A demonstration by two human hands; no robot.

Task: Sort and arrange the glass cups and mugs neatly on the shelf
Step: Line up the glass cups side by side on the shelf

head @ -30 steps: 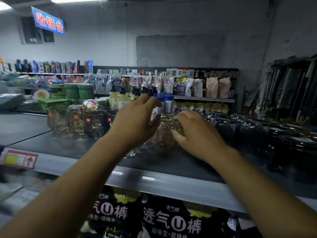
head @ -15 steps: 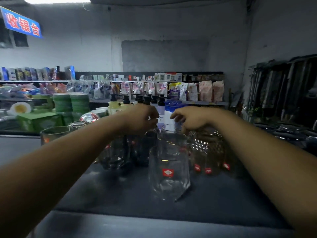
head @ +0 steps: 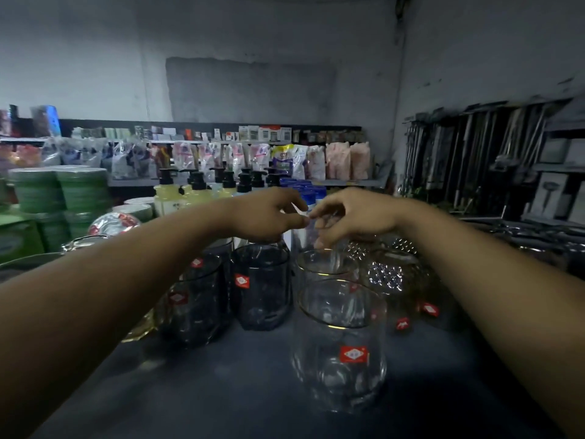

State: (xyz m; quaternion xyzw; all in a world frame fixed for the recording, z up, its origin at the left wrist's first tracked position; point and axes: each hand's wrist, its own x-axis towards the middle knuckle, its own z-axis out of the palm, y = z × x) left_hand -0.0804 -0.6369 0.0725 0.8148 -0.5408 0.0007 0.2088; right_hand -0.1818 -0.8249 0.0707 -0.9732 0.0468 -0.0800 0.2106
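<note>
Glass cups stand grouped on the dark shelf top [head: 221, 391]. A clear gold-rimmed glass [head: 340, 343] with a red label is nearest, and a second clear glass [head: 326, 264] stands behind it. Two smoky dark glasses [head: 259, 289] [head: 196, 302] sit to the left, and diamond-textured glasses [head: 389, 274] to the right. Both hands meet over the back of the group. My left hand [head: 269, 217] hovers above a dark glass, fingertips pinched at the rim of a rear clear glass [head: 311, 236]. My right hand [head: 354, 217] curls its fingers onto the same glass, which is faint and partly hidden.
Pump bottles [head: 196, 191] and blue-capped bottles [head: 310, 191] stand right behind the glasses. Green stacked plates [head: 60, 191] and more glassware [head: 85, 242] are to the left. Hanging metal utensils [head: 474, 153] fill the right wall. Packaged goods [head: 285, 160] line the far shelf.
The view has come in closer over the glasses. Both hands have moved to the back of the group and drawn together, fingertips now nearly touching at the rear clear glass.
</note>
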